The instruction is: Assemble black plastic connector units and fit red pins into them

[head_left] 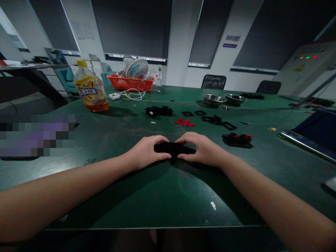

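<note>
Bare forearms are reaching in from both near corners toward the middle of the green tabletop (pixel 157 196), where a small white scrap (pixel 213 205) is lying just right of centre. Beyond it the left hand (pixel 145 152) and the right hand (pixel 203 150) are meeting on a black part (pixel 172 147) — each one is clamping an end, with fingers curled over the top and thumbs tucked low. The part is sitting on the tabletop or just above it; I cannot tell which. Only its dark middle is showing between the knuckles, so its make-up is hard to read.

Judging by how things are lying, the work looks partly through. Just right of the hands, a black piece with red inserts (pixel 237 139) is sitting apart as if finished. Farther back, a little heap of loose red clips (pixel 185 123), several empty black frames (pixel 228 126) and a cluster of black blocks (pixel 159 111) are lying unused — a fair share seems left.

Farther off at the left, an orange drink bottle (pixel 90 89) is standing upright. Behind it an orange basket (pixel 131 83) is holding a small fan (pixel 136 68), with a white cable (pixel 132 93) trailing in front. At the far right two steel bowls (pixel 214 99) are sitting side by side, and two dark chairs (pixel 213 82) are standing past the far edge.
</note>
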`<state>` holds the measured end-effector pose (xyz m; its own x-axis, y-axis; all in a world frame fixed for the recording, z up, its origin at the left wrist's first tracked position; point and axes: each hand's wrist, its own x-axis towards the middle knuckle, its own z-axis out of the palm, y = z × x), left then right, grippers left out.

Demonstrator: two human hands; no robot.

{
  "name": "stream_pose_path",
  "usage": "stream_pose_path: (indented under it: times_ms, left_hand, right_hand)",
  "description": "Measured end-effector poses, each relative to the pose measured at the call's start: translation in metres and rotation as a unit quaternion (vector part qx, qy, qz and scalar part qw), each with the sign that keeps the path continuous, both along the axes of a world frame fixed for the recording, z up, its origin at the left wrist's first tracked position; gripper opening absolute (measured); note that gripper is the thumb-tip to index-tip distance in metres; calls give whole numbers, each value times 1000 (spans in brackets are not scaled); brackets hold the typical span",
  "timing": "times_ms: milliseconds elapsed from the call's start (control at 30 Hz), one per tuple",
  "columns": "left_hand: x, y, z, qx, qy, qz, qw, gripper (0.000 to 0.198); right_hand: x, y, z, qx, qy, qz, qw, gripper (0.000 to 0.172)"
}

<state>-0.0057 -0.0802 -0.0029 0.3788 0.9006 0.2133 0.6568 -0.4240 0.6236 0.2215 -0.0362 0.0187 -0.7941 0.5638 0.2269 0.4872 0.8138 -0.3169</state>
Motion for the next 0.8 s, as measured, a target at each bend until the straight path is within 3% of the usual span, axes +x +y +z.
stream_pose_path:
  times_ms: [800]
  left_hand:
    - [0,0,0,4,14,-5,1000,37]
  right_hand:
    - [-1,1,0,-2,-9,2,1000,36]
